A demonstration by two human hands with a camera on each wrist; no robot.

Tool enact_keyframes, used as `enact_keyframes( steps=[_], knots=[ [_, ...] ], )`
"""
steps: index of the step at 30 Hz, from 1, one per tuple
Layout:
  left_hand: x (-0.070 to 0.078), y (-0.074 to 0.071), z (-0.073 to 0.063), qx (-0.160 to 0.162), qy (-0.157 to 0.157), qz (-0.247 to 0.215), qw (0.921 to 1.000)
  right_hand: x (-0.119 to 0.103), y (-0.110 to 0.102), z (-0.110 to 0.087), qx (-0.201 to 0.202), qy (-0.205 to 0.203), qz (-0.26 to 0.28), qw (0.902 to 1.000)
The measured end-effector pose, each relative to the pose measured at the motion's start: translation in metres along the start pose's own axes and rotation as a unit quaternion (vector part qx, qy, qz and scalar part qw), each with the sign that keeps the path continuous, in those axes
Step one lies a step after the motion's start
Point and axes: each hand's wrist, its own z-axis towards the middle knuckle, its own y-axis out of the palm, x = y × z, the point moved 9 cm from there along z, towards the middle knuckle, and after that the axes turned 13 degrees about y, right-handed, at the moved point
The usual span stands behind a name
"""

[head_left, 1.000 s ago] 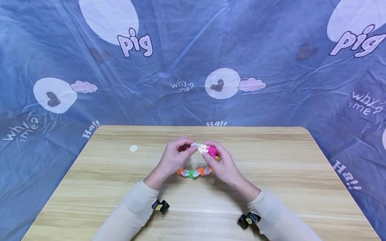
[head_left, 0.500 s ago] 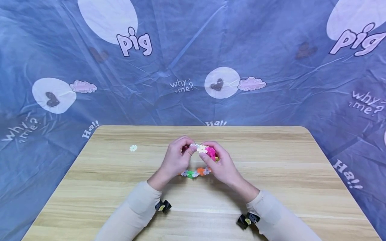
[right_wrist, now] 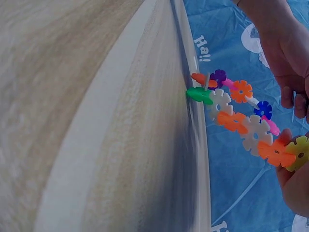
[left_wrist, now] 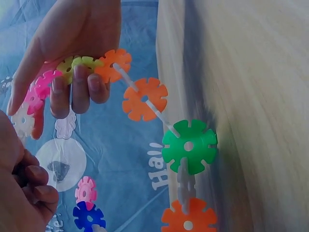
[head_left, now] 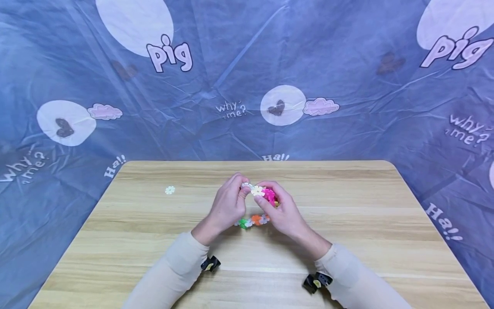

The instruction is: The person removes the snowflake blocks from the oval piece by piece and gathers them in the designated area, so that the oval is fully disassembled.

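Long, pale cream sleeves are covering the person's arms, the left sleeve [head_left: 170, 270] and the right sleeve [head_left: 360, 274] matching in colour. Each is ending in a close cuff at the wrist, and beyond it the left hand [head_left: 227, 201] and the right hand [head_left: 284, 212] are showing bare. The plain cloth is looking fairly smooth, with a slightly greyer patch showing behind each cuff. The left wrist camera [head_left: 213, 262] and the right wrist camera [head_left: 310, 284] are both appearing small, black and blocky, each displaying a yellow marking near its middle.
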Motion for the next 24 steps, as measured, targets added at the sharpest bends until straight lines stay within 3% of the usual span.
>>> enact_keyframes(
  steps=[7,19,24],
  knots=[
    [-0.005,-0.003,-0.002,0.014,-0.026,-0.062,0.9976,0.0,-0.001,0.001,0.001,0.008,0.001,1.0],
    [-0.012,-0.011,-0.006,0.045,-0.028,-0.13,0.9901,0.003,-0.003,0.001,0.006,0.024,0.002,0.9997],
    [-0.013,-0.013,-0.006,0.049,-0.023,-0.134,0.9895,0.004,-0.003,0.001,0.007,0.025,0.005,0.9997]
  ],
)
